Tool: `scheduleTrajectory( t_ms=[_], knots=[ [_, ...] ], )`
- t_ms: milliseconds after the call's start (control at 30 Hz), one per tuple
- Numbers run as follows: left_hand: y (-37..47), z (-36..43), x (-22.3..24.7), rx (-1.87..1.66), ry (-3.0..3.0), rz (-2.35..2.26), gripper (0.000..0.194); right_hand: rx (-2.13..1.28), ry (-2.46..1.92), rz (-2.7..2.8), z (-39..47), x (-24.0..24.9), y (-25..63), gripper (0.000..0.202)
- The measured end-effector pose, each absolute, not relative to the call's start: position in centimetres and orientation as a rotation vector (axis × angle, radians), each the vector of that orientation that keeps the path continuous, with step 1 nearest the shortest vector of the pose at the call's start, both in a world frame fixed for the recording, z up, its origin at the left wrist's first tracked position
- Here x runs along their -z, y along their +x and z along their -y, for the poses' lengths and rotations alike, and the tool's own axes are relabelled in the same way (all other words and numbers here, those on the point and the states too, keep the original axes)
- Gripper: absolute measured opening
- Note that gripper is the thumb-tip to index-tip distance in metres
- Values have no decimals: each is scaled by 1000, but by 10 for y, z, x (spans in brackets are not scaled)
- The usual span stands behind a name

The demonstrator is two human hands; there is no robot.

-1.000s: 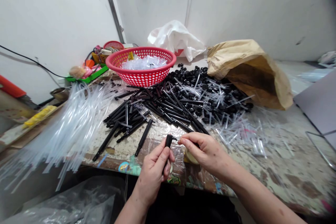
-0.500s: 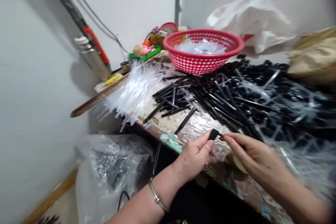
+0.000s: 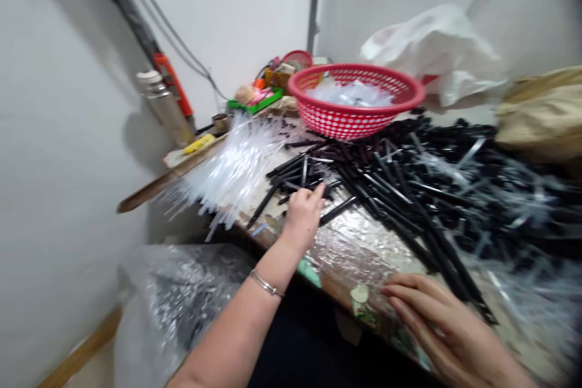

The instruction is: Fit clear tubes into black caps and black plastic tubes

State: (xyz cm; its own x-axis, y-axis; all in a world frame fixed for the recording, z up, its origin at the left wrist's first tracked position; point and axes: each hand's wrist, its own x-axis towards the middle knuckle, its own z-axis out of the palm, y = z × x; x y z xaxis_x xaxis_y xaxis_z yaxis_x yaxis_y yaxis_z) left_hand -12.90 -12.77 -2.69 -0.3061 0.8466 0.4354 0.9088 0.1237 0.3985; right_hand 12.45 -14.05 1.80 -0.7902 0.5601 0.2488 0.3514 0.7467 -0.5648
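My left hand (image 3: 304, 217) reaches over the table among black plastic tubes (image 3: 302, 173), its index finger stretched out. Its other fingers are partly hidden, and nothing shows in its grasp. Just right of it lies a single black tube (image 3: 337, 211). Near the table's front edge hovers my right hand (image 3: 439, 315), fingers extended close together and the thumb beneath, with nothing visible in it. Beyond it, long black tubes (image 3: 448, 254) lie slanted towards the front. Clear thin plastic strips (image 3: 231, 167) form a bundle on the left side of the table.
A red basket (image 3: 359, 110) with clear plastic pieces stands at the back. A large heap of black parts and clear strips (image 3: 459, 176) covers the right. A steel flask (image 3: 163, 106), green tray (image 3: 257, 103) and brown bag (image 3: 541, 112) stand around. A plastic sack (image 3: 177, 303) is below left.
My hands have separated. The black piece they held together is no longer visible in them. My left hand has moved forward and left to the tubes; my right hand has dropped slightly.
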Motion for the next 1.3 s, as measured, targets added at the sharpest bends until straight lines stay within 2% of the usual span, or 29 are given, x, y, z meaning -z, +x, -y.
scheduleTrajectory(
  t_ms=[167, 300, 433, 567, 733, 933, 1133, 1300],
  knots=[
    [-145, 96, 44, 1053, -1664, 2232, 36, -844, -852, 2472, 134, -24, 122, 23],
    [-147, 84, 33, 1107, -1621, 2164, 35, -786, -939, 2491, 109, -25, 121, 25],
    [-149, 114, 16, 1151, -1490, 2076, 32, -591, -937, 2553, 95, -29, 98, 26],
    [-166, 166, 26, 1120, -1039, 2053, 38, -438, -841, 2720, 102, -26, 50, 29],
    [-180, 191, 50, 954, -1313, 2364, 42, -365, -721, 3026, 98, -8, -3, 32],
    [-180, 154, 54, 1102, -1449, 2405, 52, -308, -693, 3018, 73, 0, -22, 27],
    [-208, 98, 56, 1156, -1540, 2322, 48, -338, -790, 3007, 58, -7, -46, 25],
    [-229, 65, 50, 1172, -1554, 2274, 40, -386, -930, 2959, 45, -14, -65, 33]
  ],
)
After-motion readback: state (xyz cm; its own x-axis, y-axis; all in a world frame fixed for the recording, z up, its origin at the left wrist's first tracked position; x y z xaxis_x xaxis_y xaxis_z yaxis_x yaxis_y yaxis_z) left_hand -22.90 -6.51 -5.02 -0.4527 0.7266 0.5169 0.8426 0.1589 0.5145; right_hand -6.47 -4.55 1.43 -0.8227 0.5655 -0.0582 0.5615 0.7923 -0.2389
